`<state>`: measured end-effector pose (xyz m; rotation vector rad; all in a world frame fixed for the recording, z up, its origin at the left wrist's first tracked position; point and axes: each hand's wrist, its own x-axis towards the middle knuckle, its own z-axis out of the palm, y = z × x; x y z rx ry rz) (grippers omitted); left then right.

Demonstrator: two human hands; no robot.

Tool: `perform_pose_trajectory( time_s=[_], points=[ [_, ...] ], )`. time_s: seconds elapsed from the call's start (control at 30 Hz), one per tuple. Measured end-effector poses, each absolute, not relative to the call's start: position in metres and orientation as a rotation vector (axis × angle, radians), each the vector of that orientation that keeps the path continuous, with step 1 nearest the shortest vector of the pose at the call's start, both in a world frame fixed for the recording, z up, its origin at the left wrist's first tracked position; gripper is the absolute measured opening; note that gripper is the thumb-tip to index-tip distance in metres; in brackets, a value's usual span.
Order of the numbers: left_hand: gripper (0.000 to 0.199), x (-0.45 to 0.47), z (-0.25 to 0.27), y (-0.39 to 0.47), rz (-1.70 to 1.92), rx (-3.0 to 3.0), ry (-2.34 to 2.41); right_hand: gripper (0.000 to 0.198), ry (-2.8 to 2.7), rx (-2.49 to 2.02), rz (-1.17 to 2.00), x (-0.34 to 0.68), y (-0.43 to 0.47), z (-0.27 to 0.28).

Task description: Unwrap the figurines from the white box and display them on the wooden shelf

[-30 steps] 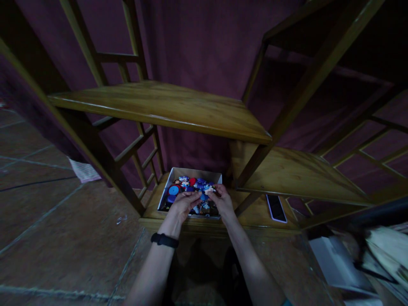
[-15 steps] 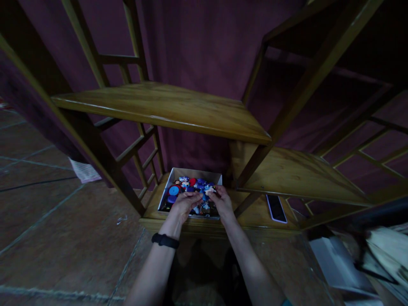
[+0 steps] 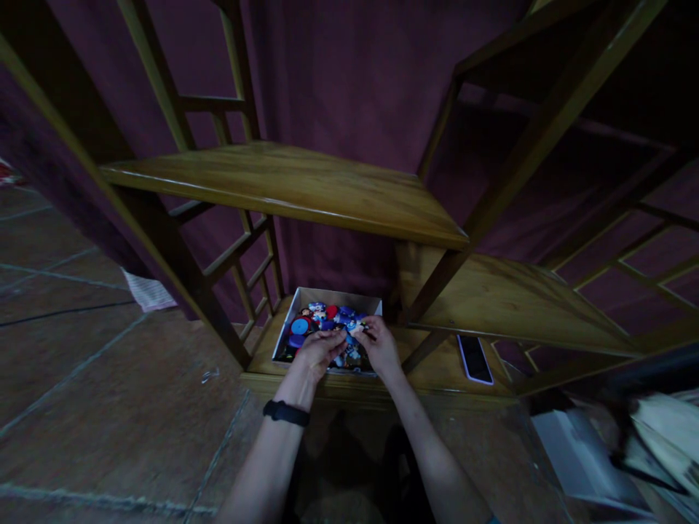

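A shallow white cardboard box (image 3: 279, 342) on the low wooden shelf holds a heap of small toy figures (image 3: 317, 313) in blue, red and white. Above the box's right half, my right hand (image 3: 379, 348) is closed, pinching a small white-and-blue toy figure (image 3: 357, 327). My left hand (image 3: 320, 349) is beside it over the box, its fingers pressed together; whatever is at its fingertips is too small to make out. A round blue lid-like piece (image 3: 300, 326) lies at the box's left. Both hands cover part of the heap.
A wooden shelf board (image 3: 284, 175) spans above the box, with an upright post (image 3: 431, 284) to its right. A phone (image 3: 475, 358) lies on the low shelf (image 3: 426, 371). On the floor at right stands a grey-white box (image 3: 584, 451) beside a pale bag (image 3: 669, 437).
My right hand has turned slightly, and its fingers have shifted on the figure. My left hand stays nearly in place. The whole view has drifted slightly right.
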<state>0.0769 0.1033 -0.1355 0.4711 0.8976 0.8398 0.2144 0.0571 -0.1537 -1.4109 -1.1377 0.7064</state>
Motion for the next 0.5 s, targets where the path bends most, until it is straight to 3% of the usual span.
perform_pose_trajectory(
  time_s=[0.5],
  points=[
    [0.013, 0.075, -0.136, 0.094, 0.889, 0.422, 0.885, 0.027, -1.148, -1.398, 0.635, 0.202, 0.050, -0.152]
  ],
)
